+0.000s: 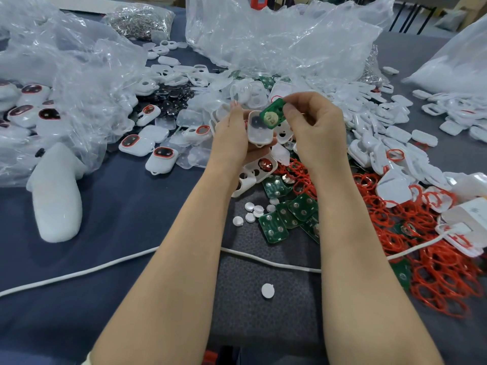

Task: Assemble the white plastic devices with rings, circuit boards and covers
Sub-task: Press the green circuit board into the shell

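My left hand [232,138] holds a white plastic shell [259,130] upright, its hollow side facing me, with a dark round patch showing inside. My right hand [313,127] pinches a small green circuit board [271,114] tilted over the shell's upper right corner; whether they touch is unclear. Below the hands lie more green circuit boards [279,219], a heap of red rings [434,259] at the right, loose white round buttons [250,214], and white covers [390,133]. Assembled white devices with red-rimmed windows [162,156] sit at the left.
Crumpled clear plastic bags [276,35] rise behind and to the left. A white foam piece [56,196] lies at the left. A white cable [263,259] crosses the blue cloth under my forearms. A bag of small metal parts [142,19] sits far back.
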